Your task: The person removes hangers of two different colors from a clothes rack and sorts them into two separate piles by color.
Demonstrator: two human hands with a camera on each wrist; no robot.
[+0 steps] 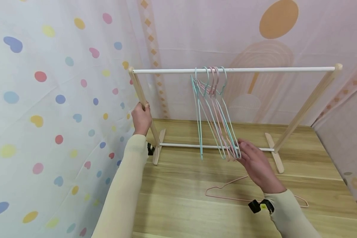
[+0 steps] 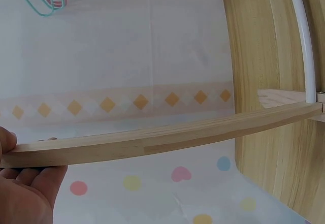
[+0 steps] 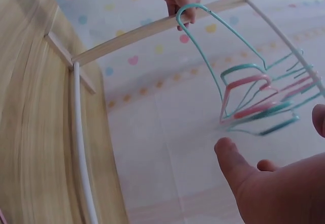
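- Head view: left hand (image 1: pixel 141 118) grip wrapped around the rack's left wooden post (image 1: pixel 142 99).
- Right hand (image 1: pixel 256 165) grip wide, fingers straight, fingertips at the bottom of the hanging hangers (image 1: pixel 215 112).
- Loose pink hanger (image 1: pixel 226 191) on the tabletop (image 1: pixel 181 205), just under the right hand.

One wooden rack (image 1: pixel 309 99) holds a bunch of hangers (image 1: pixel 215 115), too overlapped to count; one pink hanger (image 1: pixel 226 193) lies on the counter (image 1: pixel 181 205).
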